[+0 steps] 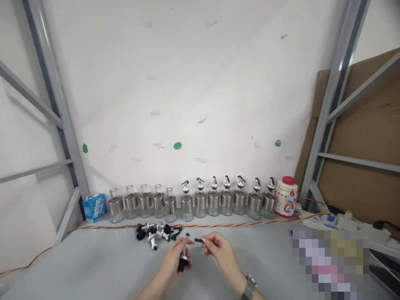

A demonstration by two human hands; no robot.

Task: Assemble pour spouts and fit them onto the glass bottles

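My left hand [178,253] is closed around a silver-and-black bottle pourer [183,262], its black stopper end pointing down toward me. Between the thumb and fingers of my right hand [218,246] is a small black lever piece [198,240], held level just right of the left fingertips. Beyond my left hand lies a pile of loose pourers [153,234], silver with black stoppers. Several thin black pieces [176,233] lie at the pile's right side, and one tiny black bit [188,234] rests just past my left fingers.
Along the wall stands a row of glass bottles with steel sleeves; the left ones [145,201] are open-necked, the right ones [226,200] carry pourers. A blue box [94,207] and a red-lidded jar [286,198] flank them. A twisted cable [218,226] crosses in front; power strips [346,225] lie right.
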